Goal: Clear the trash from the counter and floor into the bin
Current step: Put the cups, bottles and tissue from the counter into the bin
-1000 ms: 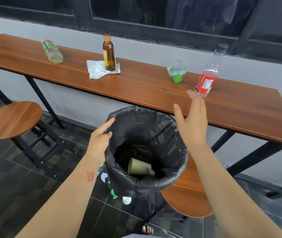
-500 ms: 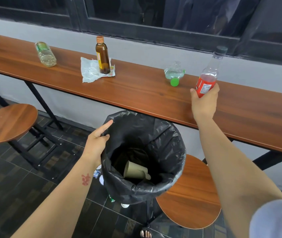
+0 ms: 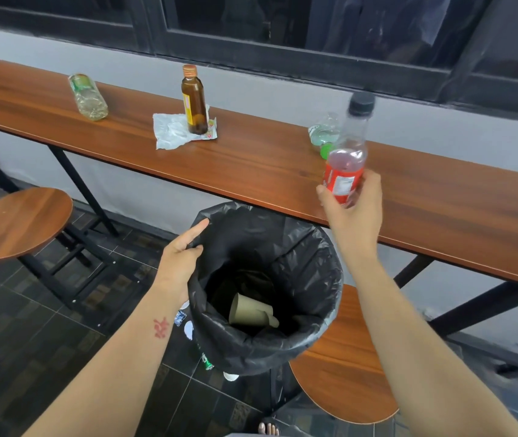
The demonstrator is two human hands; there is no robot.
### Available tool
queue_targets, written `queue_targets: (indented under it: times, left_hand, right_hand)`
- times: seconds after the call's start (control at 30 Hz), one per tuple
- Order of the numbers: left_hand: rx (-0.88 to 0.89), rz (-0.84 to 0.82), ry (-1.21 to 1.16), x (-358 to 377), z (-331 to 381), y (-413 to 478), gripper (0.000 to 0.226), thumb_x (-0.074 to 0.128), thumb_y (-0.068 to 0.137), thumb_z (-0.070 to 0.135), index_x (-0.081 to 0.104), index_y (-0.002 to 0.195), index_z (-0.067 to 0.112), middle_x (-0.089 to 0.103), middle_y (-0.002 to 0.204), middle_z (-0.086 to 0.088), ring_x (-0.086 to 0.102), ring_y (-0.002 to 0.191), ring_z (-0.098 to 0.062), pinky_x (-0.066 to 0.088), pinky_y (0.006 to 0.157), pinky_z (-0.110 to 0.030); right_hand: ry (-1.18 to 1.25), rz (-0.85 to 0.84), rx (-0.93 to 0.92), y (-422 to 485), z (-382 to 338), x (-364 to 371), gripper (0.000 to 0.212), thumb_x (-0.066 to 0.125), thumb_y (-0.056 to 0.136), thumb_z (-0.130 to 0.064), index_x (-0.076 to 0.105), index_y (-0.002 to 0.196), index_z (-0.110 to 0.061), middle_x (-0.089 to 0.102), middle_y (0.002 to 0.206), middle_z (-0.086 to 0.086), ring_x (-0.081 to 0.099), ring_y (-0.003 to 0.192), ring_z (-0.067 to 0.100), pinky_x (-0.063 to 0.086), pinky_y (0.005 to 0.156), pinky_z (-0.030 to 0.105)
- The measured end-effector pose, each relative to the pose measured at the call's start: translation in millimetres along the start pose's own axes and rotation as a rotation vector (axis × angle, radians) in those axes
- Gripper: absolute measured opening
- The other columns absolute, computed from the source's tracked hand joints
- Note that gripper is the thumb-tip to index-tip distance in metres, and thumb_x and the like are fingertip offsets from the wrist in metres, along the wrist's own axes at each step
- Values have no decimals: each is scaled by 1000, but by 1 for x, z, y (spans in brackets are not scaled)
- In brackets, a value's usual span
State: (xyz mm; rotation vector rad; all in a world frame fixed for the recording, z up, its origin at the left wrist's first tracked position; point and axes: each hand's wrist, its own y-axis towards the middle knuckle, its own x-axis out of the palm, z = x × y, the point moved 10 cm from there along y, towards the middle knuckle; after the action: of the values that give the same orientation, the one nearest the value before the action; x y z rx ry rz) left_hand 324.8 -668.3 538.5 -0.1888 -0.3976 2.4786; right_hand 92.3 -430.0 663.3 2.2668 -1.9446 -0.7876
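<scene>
Head view shows the right hand (image 3: pixel 354 209) closed around the lower, red-labelled part of a clear plastic bottle (image 3: pixel 347 159), upright and lifted clear of the counter (image 3: pixel 251 165), just above and beyond the bin (image 3: pixel 298 335); judged to be in transit for dropping in. Left hand (image 3: pixel 180 263) grips the near-left rim of the black liner, thumb along the edge, apparently to hold the mouth open and steady; the bin is lifted close under the counter edge, presumably to shorten each carry. Count on the counter: one brown glass bottle (image 3: pixel 193 102) upright on one crumpled white wrapper (image 3: pixel 172 130); one clear bottle (image 3: pixel 89 97) lying on its side at the left; one crushed green-capped bottle (image 3: pixel 322 135) behind the held one; four pieces remaining, five with the one in hand. Inside the bin: one brown paper cup (image 3: pixel 250 313). Floor litter (image 3: pixel 188 326) shows beneath the bin, partly hidden; number cannot be fixed. Two stools present.
</scene>
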Motion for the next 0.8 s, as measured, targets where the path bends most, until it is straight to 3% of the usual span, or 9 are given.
queue_targets:
  times: [0.17,0.3,0.37,0.4,0.5,0.7,0.8]
  left_hand:
    - [26,44,5,-16,9,-11,54,47,101,-3,68,125,40,52,145,11,43,138,-16,36,115,-39]
    - [39,48,-8,-29,13,-24,56,45,99,-7,67,127,36,53,144,12,43,135,-10,33,115,-31]
    - [54,49,2,-35,13,-30,57,45,99,-8,67,127,36,52,144,14,48,125,-2,33,113,-26]
    - [61,47,6,-37,13,-32,57,45,99,-7,67,127,37,52,143,16,53,111,5,33,109,-23]
    - [62,57,21,-41,12,-38,57,46,100,-6,66,128,39,58,123,24,53,73,10,35,102,-20]
    - [57,63,53,-42,15,-44,57,47,100,-4,65,128,43,52,125,27,50,86,9,31,104,-26]
    - [52,55,50,-42,15,-45,59,46,100,-5,65,127,45,54,112,29,49,83,4,31,104,-26]
  right_hand:
    - [-97,-317,-77,-79,-17,51,55,78,77,-40,45,118,-24,58,110,-7,59,96,8,53,79,25]
    - [-338,-673,-40,-121,22,102,65,72,83,-43,37,135,-27,58,129,-4,61,113,16,53,95,35]
    - [-527,-818,-47,-135,46,120,71,69,85,-43,31,142,-28,54,135,0,57,119,21,50,99,37]
    - [-618,-870,-56,-140,57,126,71,69,86,-43,30,144,-27,54,136,2,56,121,24,49,99,38]
    - [-831,-962,-109,-150,79,138,65,69,87,-35,34,141,-23,56,133,8,54,120,30,47,98,41]
    - [-1012,-1073,-295,-169,96,161,63,68,87,-23,36,141,-16,51,135,8,46,125,29,45,99,42]
    - [-1061,-1105,-366,-177,106,167,68,64,91,-21,29,149,-17,36,153,6,26,144,26,27,116,38]
